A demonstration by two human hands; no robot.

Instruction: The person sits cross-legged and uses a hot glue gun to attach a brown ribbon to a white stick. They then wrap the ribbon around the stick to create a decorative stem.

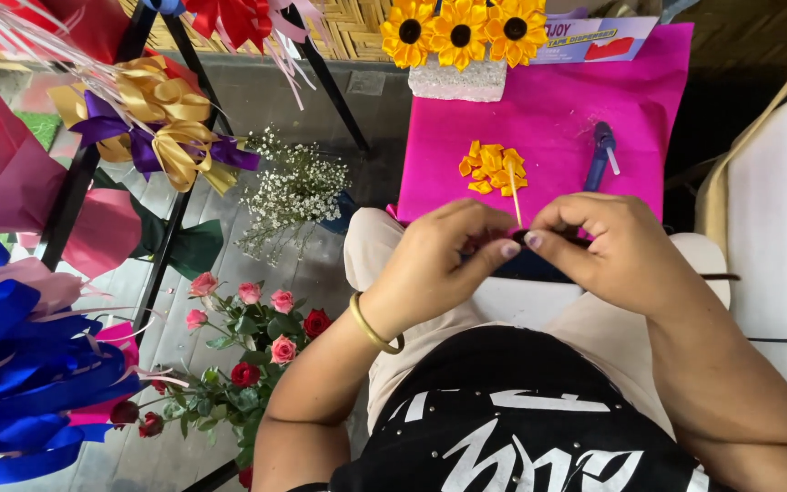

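Both hands meet over my lap: my left hand (444,255) and my right hand (612,251) are closed in a pinch, thumbs and forefingers tip to tip around a small dark piece (523,239) on a thin wooden stick (515,202) that rises upright between them. What the dark piece is I cannot tell; my fingers cover most of it. A gold bangle (371,326) circles my left wrist.

Just beyond my knuckles, a pink paper sheet (557,109) is spread out, and on it lies a small heap of cut yellow petals (494,169), close to the top of the stick. A blue glue gun (601,153) rests to the right of the petals on the same sheet. At the far edge of the sheet, three finished yellow flowers (457,32) with dark centres stand in a white foam block (457,80).

To my left, on the floor, are a bunch of pink and red roses (248,342), a spray of tiny white flowers (293,191), gold and purple ribbon bows (152,123) and a mass of blue ribbon (20,364).
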